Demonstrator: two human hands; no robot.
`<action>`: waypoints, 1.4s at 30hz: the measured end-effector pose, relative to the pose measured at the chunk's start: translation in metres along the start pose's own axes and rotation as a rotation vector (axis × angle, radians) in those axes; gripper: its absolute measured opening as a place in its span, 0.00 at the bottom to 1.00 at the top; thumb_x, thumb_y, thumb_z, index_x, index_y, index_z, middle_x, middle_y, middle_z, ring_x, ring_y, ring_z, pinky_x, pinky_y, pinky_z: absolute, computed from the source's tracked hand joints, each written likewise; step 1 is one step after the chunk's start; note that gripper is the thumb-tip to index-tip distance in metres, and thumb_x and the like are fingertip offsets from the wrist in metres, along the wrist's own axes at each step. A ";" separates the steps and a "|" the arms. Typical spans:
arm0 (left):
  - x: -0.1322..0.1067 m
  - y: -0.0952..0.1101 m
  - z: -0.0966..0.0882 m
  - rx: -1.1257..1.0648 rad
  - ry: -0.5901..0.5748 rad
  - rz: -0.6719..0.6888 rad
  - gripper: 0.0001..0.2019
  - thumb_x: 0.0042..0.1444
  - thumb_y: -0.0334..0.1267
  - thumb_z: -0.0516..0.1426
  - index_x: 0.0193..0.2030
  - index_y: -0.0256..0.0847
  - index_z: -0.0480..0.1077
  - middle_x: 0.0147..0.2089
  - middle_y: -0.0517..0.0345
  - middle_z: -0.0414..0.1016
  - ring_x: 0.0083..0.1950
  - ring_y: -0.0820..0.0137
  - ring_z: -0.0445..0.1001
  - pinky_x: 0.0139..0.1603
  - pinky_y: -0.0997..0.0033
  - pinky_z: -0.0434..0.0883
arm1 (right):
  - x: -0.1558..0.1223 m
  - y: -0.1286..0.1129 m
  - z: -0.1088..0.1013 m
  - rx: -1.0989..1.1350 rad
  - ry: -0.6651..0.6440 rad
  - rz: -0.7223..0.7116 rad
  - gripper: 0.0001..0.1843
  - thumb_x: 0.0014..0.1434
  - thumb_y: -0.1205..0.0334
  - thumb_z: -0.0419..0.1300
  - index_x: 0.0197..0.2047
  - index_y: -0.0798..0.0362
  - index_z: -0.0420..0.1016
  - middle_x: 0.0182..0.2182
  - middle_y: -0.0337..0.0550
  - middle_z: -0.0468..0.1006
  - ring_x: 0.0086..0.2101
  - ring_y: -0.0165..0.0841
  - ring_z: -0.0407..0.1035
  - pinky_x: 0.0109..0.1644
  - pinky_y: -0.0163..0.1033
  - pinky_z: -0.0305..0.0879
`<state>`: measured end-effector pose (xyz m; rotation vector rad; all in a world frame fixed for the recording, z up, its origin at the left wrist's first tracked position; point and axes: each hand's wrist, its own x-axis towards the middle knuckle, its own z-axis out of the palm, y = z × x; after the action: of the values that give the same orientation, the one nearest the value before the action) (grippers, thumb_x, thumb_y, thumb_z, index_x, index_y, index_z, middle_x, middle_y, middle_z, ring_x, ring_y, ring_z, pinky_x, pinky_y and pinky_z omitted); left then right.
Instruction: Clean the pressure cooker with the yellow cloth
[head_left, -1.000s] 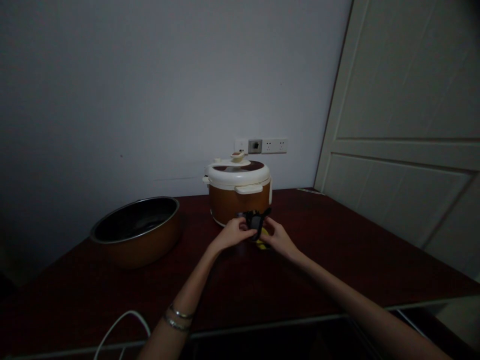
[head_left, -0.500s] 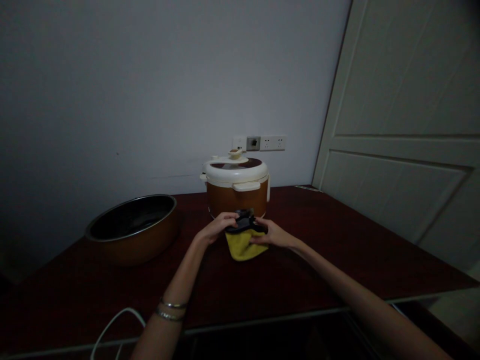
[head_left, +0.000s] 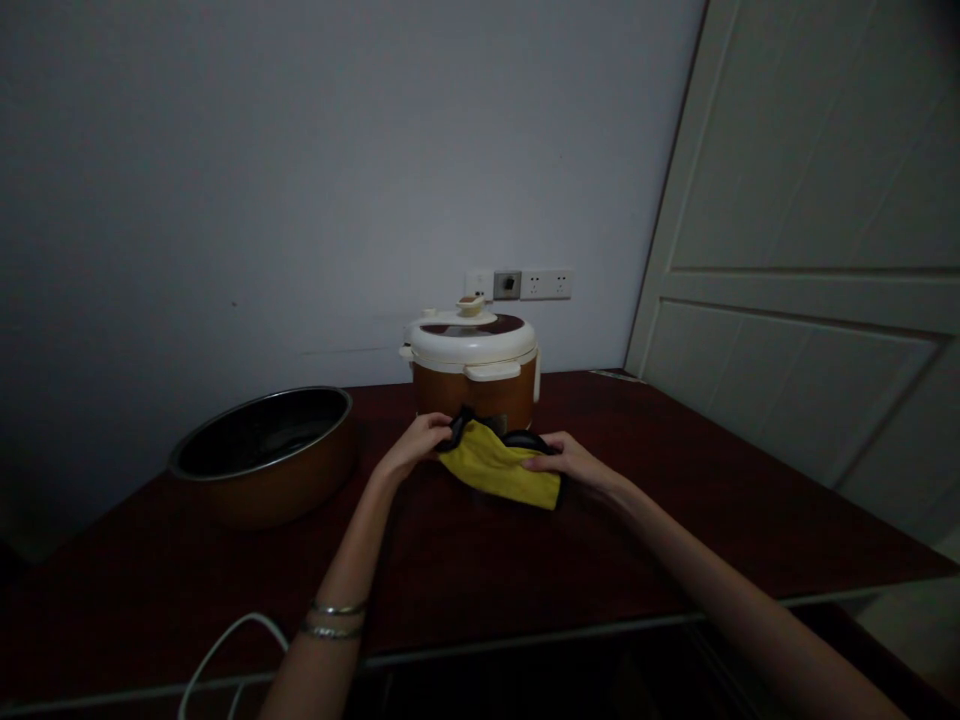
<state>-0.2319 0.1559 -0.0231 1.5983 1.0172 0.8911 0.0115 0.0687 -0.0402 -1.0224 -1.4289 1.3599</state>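
A yellow cloth (head_left: 502,472) with a dark edge or backing is stretched between my two hands, just above the table. My left hand (head_left: 417,443) pinches its dark upper left corner. On the other side my right hand (head_left: 576,462) grips the right part, thumb on the yellow face and fingers behind. Right behind the cloth stands an electric pressure cooker (head_left: 474,372) with a brown body and a white lid, its lower front partly hidden by the cloth. A dark rounded shape shows beside my right fingers; I cannot tell whether it is the cloth's backing.
A wide brown pot (head_left: 281,490) with a dark inside stands on the left of the dark red table (head_left: 637,540). A white cable (head_left: 225,640) loops over the front edge. Wall sockets (head_left: 546,285) sit behind the cooker, and a pale door (head_left: 810,250) stands at the right.
My hands have moved apart, the right one to the right and the left one slightly left. The bunched cloth is now spread wider, showing more yellow.
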 end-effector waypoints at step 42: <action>-0.035 0.021 -0.022 0.183 -0.276 0.096 0.12 0.44 0.31 0.56 0.35 0.40 0.79 0.39 0.49 0.79 0.39 0.66 0.76 0.37 0.69 0.72 | -0.013 0.036 0.011 0.077 0.129 0.070 0.18 0.37 0.61 0.70 0.34 0.56 0.76 0.30 0.41 0.80 0.31 0.35 0.74 0.39 0.40 0.69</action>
<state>-0.2610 0.1282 0.0001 1.8783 0.8506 0.6308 0.0044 0.0550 -0.0770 -1.0981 -1.2465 1.3634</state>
